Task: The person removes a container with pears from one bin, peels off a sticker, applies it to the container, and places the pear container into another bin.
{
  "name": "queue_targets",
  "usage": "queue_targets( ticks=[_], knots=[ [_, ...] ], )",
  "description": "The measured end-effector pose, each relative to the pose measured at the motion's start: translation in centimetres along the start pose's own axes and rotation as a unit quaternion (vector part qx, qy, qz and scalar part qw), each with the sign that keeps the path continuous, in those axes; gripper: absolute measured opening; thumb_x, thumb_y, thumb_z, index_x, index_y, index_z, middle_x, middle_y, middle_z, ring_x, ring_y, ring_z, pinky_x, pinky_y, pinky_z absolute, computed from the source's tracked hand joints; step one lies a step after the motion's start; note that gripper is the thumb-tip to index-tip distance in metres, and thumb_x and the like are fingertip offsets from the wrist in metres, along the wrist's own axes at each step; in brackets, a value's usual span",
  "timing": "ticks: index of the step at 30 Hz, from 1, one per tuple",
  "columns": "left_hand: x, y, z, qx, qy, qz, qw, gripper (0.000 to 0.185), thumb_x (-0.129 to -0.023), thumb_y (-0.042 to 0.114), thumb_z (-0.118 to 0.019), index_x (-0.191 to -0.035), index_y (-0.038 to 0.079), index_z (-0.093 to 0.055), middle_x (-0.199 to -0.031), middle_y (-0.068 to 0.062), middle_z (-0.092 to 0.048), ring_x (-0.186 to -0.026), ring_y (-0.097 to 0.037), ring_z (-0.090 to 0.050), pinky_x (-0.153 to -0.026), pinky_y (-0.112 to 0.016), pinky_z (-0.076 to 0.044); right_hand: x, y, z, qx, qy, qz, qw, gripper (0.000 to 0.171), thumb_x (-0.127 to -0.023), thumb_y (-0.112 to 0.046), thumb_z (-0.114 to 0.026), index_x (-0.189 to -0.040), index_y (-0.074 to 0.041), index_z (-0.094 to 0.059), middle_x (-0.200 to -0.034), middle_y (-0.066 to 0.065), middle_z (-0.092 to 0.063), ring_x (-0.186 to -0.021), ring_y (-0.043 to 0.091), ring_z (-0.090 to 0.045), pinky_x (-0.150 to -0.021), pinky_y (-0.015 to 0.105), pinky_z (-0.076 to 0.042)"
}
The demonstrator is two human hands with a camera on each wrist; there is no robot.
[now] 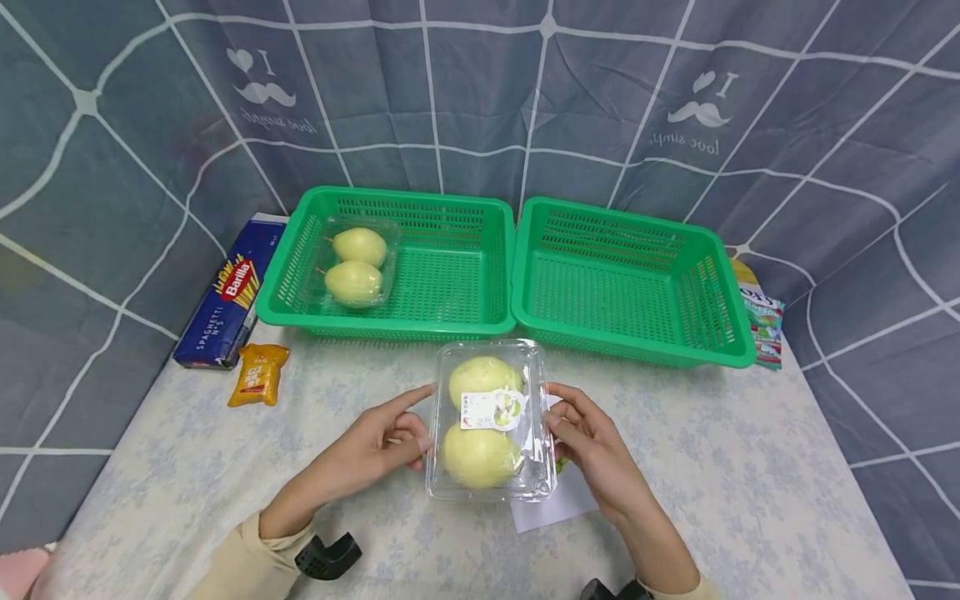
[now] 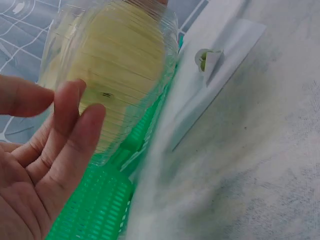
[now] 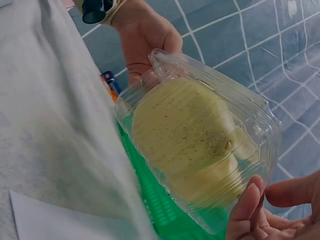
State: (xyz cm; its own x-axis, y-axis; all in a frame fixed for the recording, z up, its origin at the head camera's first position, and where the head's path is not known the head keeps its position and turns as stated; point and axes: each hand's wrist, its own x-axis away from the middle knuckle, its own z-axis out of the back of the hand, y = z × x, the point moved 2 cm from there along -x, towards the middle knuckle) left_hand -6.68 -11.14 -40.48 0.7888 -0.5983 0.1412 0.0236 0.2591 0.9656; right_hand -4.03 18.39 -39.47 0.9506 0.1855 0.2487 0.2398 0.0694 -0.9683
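Note:
A clear plastic box of two pale yellow pears (image 1: 482, 457), with a white label across its lid, is held up over the table in front of the baskets. My left hand (image 1: 378, 450) grips its left edge, thumb and index finger at the rim. On the opposite side, my right hand (image 1: 596, 450) pinches the edge between thumb and fingers. The right wrist view shows the box's ribbed plastic side (image 3: 185, 135) and a speckled pear inside. In the left wrist view, my left fingertips (image 2: 90, 120) overlap the box wall.
Two green baskets (image 1: 397, 335) (image 1: 637, 354) stand side by side; the left one holds another box of pears (image 1: 356, 283). A blue spaghetti box (image 1: 225, 308) and an orange packet (image 1: 257, 375) lie left, colourful packets (image 1: 765, 329) right. White paper (image 1: 558, 508) lies beneath my right hand.

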Motion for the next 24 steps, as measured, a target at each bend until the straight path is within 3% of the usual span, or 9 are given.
queue_targets(
  ticks=[9, 18, 24],
  knots=[
    [-0.3, 0.8, -0.1, 0.049, 0.000, -0.061, 0.9969, 0.072, -0.098, 0.005, -0.061, -0.159, 0.000, -0.023, -0.098, -0.022, -0.068, -0.079, -0.007, -0.069, -0.074, -0.034, -0.062, 0.3, -0.9, 0.7, -0.019, 0.000, 0.017, 1.000, 0.046, -0.105, -0.023, -0.053, -0.147, -0.008, -0.041, -0.095, -0.008, -0.055, -0.084, 0.006, -0.057, -0.077, 0.024, -0.049],
    [-1.0, 1.8, -0.2, 0.080, -0.007, -0.100, 0.9917, 0.082, -0.094, 0.003, -0.066, -0.161, 0.006, -0.019, -0.101, -0.004, -0.063, -0.093, -0.005, -0.065, -0.073, -0.026, -0.060, 0.2, -2.0, 1.2, -0.035, 0.010, 0.048, 0.998, 0.041, -0.108, -0.023, -0.047, -0.146, -0.008, -0.042, -0.095, -0.010, -0.056, -0.090, 0.005, -0.059, -0.077, 0.024, -0.049],
    [-1.5, 2.7, -0.3, 0.072, -0.016, -0.123, 0.9897, 0.084, -0.095, 0.003, -0.065, -0.162, 0.011, -0.016, -0.105, -0.007, -0.060, -0.095, -0.005, -0.062, -0.075, -0.025, -0.059, 0.1, -2.7, 1.8, -0.023, 0.026, 0.049, 0.998, 0.043, -0.107, -0.022, -0.048, -0.148, -0.008, -0.039, -0.095, -0.010, -0.054, -0.088, 0.004, -0.055, -0.077, 0.024, -0.048]
  ],
)
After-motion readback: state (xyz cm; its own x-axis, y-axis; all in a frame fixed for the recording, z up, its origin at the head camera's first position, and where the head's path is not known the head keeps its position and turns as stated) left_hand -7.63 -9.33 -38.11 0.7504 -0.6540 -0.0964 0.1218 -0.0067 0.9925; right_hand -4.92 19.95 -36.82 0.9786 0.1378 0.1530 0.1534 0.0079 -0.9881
